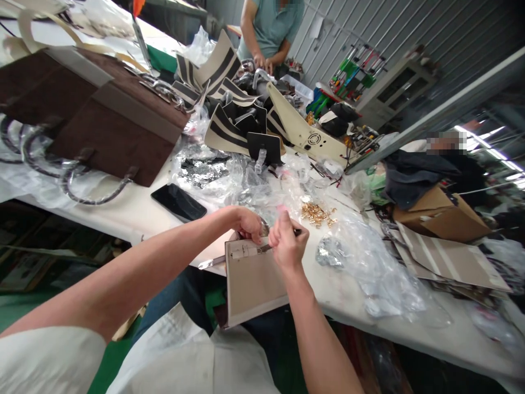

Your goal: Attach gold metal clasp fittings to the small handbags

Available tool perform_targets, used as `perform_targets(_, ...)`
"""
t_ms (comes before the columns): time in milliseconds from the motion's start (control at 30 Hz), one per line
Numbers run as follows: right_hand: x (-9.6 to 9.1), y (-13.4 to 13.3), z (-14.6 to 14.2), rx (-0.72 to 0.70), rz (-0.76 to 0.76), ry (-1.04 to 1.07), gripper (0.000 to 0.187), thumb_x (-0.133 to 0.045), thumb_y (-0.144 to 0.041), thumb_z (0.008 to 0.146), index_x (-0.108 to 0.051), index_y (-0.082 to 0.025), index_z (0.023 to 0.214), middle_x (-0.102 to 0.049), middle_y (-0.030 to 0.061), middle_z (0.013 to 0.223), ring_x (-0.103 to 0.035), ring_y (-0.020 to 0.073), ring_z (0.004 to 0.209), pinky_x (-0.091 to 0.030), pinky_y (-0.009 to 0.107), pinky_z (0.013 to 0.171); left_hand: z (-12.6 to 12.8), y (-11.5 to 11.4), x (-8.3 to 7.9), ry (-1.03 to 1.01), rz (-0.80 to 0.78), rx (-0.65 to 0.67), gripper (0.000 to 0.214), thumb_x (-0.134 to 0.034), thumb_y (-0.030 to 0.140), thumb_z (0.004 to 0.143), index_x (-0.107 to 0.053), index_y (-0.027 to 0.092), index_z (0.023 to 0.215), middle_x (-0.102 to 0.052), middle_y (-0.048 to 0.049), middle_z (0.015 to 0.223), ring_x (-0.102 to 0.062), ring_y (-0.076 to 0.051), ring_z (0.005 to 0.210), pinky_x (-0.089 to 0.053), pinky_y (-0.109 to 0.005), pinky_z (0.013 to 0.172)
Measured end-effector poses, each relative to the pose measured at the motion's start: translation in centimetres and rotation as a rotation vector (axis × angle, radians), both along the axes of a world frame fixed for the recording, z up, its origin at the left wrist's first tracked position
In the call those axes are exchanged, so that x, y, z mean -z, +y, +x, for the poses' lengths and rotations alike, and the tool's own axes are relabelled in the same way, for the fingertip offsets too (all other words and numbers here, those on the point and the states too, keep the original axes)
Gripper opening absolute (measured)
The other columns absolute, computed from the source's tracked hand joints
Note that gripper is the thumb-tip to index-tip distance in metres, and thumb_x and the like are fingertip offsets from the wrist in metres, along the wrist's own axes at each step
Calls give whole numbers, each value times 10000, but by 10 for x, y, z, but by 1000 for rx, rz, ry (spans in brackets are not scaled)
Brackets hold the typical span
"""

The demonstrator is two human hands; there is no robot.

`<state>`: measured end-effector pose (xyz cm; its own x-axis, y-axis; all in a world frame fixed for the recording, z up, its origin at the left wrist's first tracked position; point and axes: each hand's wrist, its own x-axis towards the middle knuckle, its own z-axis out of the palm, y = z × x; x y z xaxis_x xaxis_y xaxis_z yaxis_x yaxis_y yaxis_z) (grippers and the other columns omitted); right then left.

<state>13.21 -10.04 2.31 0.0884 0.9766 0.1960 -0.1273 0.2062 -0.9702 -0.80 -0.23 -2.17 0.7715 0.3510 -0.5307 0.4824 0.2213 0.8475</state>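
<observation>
A beige bag panel (252,284) with a white border leans from my lap against the table's front edge. My left hand (248,223) is curled over its top edge, pinching a small metal fitting there. Close beside it, my right hand (287,243) is closed round a thin dark tool whose tip points at the same fitting. A silvery strip (211,262) sticks out to the left under the panel's top. Small gold metal parts (316,213) lie in a pile just beyond my hands.
A black phone (178,202) lies left of my hands. A brown bag (102,117) with wrapped handles sits at far left. Striped panels (223,131), crumpled plastic wrap (369,262) and cardboard (438,213) crowd the white table (135,213). Another person (268,33) works at the far end.
</observation>
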Motion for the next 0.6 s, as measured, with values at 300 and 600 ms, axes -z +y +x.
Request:
perform_targets(300,-2,-11,15,26,74,176,780,-843,-641,987,-318,-231,580,-259,-92,532,-239,65,406,-214,242,399,1,1,-10,52,-13,65,520,-1018,320,592,-512,199,584,-443,35,548,-348,-113,533,-271,-231,473)
perform_targets(600,0,-13,-3,4,34,58,769,-807,-704,996,-354,-247,575,-274,-84,522,-272,77,402,-219,264,391,0,3,3,31,-5,39,404,-984,285,632,-592,191,655,-503,26,580,-463,-136,555,-388,-234,502)
